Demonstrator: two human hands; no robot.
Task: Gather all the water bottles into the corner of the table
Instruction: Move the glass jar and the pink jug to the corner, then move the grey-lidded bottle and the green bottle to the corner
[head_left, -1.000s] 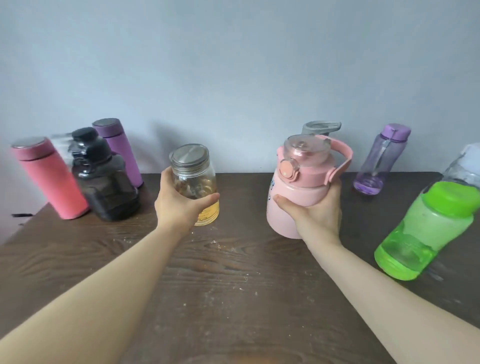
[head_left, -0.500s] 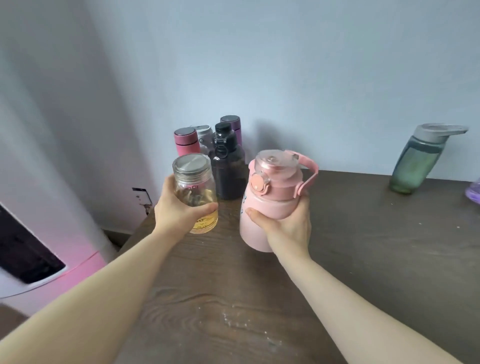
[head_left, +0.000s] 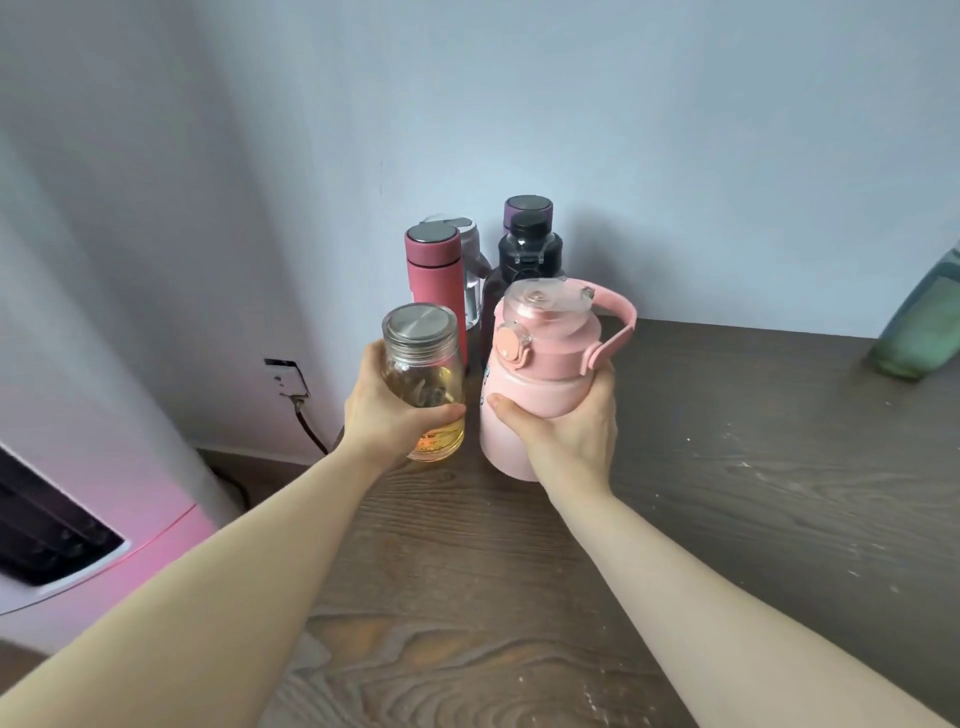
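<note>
My left hand (head_left: 384, 415) grips a glass jar bottle (head_left: 426, 379) with a metal lid and yellow liquid. My right hand (head_left: 566, 431) grips a pink jug bottle (head_left: 540, 374) with a clear lid and a loop handle. Both are held side by side just in front of a cluster in the table's far left corner: a red flask (head_left: 434, 280), a clear bottle (head_left: 470, 270), a dark smoky jug (head_left: 527, 260) and a purple flask (head_left: 527, 210) behind it. A green bottle (head_left: 922, 322) stands apart at the far right.
The dark wooden table (head_left: 727, 493) runs right and toward me, its left edge just beside the jar. A grey wall stands behind. A wall socket (head_left: 283, 376) with a cable and a pink-white appliance (head_left: 78, 519) sit left of the table.
Both hands carried the jar and the pink jug left toward the corner cluster. My view swung left, so the purple and bright green bottles left the frame.
</note>
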